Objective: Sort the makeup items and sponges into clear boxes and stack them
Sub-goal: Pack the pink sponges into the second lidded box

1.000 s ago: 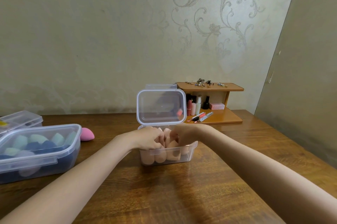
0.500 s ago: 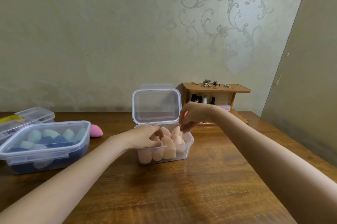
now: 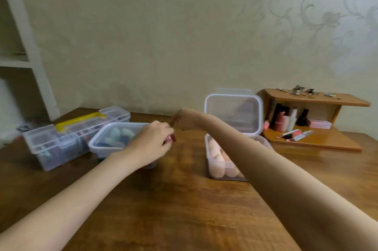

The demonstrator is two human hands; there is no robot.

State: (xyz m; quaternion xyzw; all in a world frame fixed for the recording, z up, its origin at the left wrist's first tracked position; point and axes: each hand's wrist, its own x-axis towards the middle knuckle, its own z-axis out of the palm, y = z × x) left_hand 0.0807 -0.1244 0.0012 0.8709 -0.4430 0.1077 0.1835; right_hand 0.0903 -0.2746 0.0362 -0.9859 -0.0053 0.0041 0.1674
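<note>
Your left fingers point(image 3: 166, 138) curl round a pink sponge point(image 3: 169, 138), of which only a sliver shows between the fingertips; the rest is hidden inside your left hand point(image 3: 152, 141), and motion blur softens the whole grip. That hand hangs over the near right corner of the blue-sponge box point(image 3: 114, 141), covering that corner and part of its rim. Blue and green sponges point(image 3: 119, 136) lie inside, their shapes smeared.

Your right hand point(image 3: 183, 119) is just beyond the left one and a little higher, the wrist bent so the fingers droop toward the table point(image 3: 173, 199). The fingertips are blurred and partly turned away, so you cannot tell whether they pinch anything or simply hang curled. Your right forearm crosses in front of the peach box point(image 3: 216, 167), hiding its right half. The peach sponges point(image 3: 219, 160) show only on the left side, packed upright against the wall. Its lid point(image 3: 233, 111) stands open behind, leaning back near upright.

Behind the blue-sponge box sits a clear case point(image 3: 61, 144) with a yellow handle point(image 3: 78, 121); its contents are too dim to name. At the far right, a wooden shelf point(image 3: 319, 140) holds bottles point(image 3: 286, 121) and small items too blurred to tell apart.
</note>
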